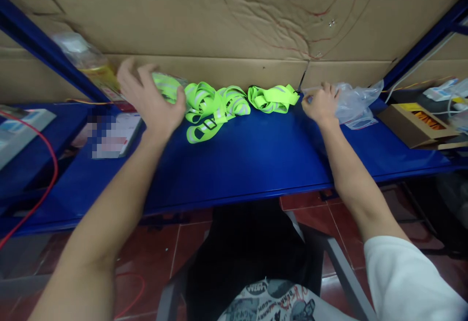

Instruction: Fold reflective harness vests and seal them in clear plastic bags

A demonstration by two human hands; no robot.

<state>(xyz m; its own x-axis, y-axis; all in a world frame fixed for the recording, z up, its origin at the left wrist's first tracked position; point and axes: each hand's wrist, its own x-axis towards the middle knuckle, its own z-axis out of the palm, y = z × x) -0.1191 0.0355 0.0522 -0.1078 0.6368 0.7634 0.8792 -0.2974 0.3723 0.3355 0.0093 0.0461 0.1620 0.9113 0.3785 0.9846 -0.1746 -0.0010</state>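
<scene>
Neon yellow-green reflective straps (204, 99) lie bundled along the back of the blue table (237, 165), one with a black buckle. A separate folded strap bundle (272, 98) rests to their right. My left hand (151, 99) is over the left end, its fingers spread, beside a strap bundle (166, 87) that seems to be in clear plastic. At the right, my right hand (321, 102) has its fingers closed at the left edge of clear plastic bags (354, 101); what the fingertips pinch is too small to make out.
A bottle with yellow contents (95, 70) stands at the back left, above a white box or booklet (119, 135). An open cardboard box (420, 126) sits at the right. Cardboard (219, 23) lines the back; a red cable (51, 165) curves at the left.
</scene>
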